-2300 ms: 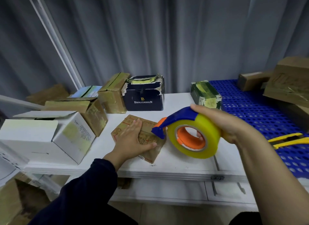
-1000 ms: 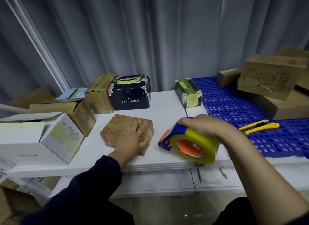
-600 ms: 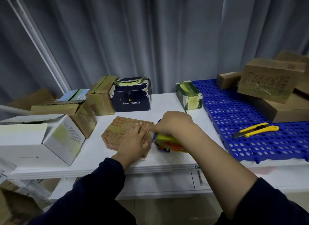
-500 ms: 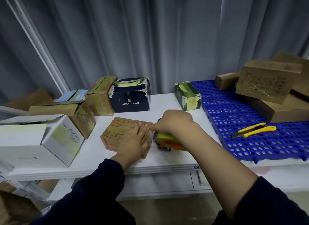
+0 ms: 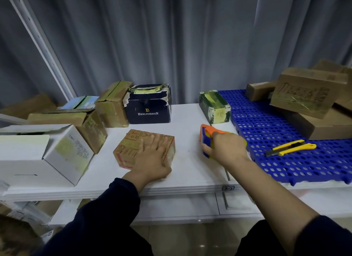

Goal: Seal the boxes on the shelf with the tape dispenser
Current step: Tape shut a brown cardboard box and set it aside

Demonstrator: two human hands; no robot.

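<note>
A small brown cardboard box [image 5: 131, 149] with red print lies on the white shelf [image 5: 190, 172]. My left hand [image 5: 152, 158] presses flat on its top, fingers straight. To the right, my right hand [image 5: 226, 149] grips the tape dispenser [image 5: 206, 136], which has a blue and orange body and a yellow tape roll mostly hidden under the hand. The dispenser stands apart from the box, near the blue mat.
Taped boxes line the back: a navy box [image 5: 149, 107], a brown box [image 5: 112, 105], a green box [image 5: 214, 106] and a white box [image 5: 47, 152] at left. A blue perforated mat [image 5: 270, 133] carries a yellow utility knife [image 5: 291, 147] and stacked brown cartons [image 5: 308, 93].
My right hand has pulled the dispenser away from the box's right side, off to the right. The left hand stays pressed on the box.
</note>
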